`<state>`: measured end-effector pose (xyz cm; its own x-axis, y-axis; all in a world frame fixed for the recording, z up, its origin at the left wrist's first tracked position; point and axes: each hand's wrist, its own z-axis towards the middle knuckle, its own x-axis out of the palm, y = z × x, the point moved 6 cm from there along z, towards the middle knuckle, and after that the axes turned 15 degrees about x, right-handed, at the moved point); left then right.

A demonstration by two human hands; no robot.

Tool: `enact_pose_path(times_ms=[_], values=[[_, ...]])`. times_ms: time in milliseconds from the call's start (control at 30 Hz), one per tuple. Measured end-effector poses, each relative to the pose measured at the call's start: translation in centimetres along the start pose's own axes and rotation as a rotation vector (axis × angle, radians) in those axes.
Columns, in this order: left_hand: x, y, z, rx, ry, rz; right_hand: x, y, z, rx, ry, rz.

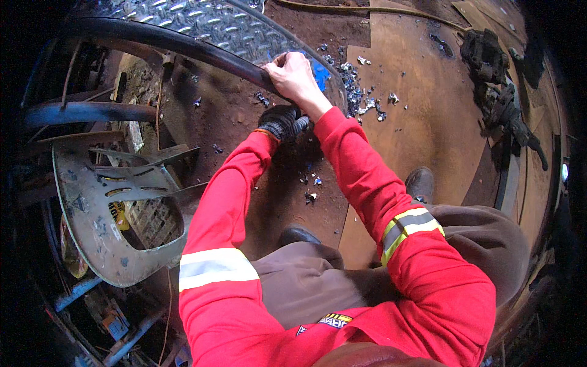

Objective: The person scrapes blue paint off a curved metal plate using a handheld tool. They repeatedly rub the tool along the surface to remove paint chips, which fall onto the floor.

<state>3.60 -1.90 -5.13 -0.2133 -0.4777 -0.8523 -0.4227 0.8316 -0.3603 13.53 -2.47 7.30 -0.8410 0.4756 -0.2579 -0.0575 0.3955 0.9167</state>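
Observation:
My right hand (pixel 296 78) is bare, its fingers curled into a pinch over the end of a dark metal tube (pixel 205 50). What lies between the fingertips is hidden. Just below it, my left hand (pixel 280 123) wears a dark grey knit glove. Its fingers are bent together under the tube end, and I cannot make out what they hold. Beyond the tube lies a diamond-patterned metal plate (pixel 214 25), with a patch of blue paint (pixel 319 74) close to my right hand.
Peeling paint scraps (pixel 367 107) litter the brown sheet (pixel 422 79) on the ground. At left stand a worn grey seat shell (pixel 85 214) and a blue tube (pixel 92 114). Dark gloves (pixel 504 110) lie at right. A hose (pixel 379 9) runs along the top. My boots (pixel 420 183) are below.

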Motion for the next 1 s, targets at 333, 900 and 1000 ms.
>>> enact_pose_path(times_ms=[333,900,1000], values=[[-0.3,-0.7,-0.8,-0.058,0.029,0.003,-2.9,11.1,-2.0,-0.417,-0.094,0.321],[2.6,2.5,2.1,0.124,-0.236,-0.157,-0.8,-0.3,-1.1,-0.160,-0.211,-0.141],[2.0,2.2,0.7,0.083,-0.181,-0.094,-0.4,1.3,-1.7,-0.123,-0.265,-0.321]])
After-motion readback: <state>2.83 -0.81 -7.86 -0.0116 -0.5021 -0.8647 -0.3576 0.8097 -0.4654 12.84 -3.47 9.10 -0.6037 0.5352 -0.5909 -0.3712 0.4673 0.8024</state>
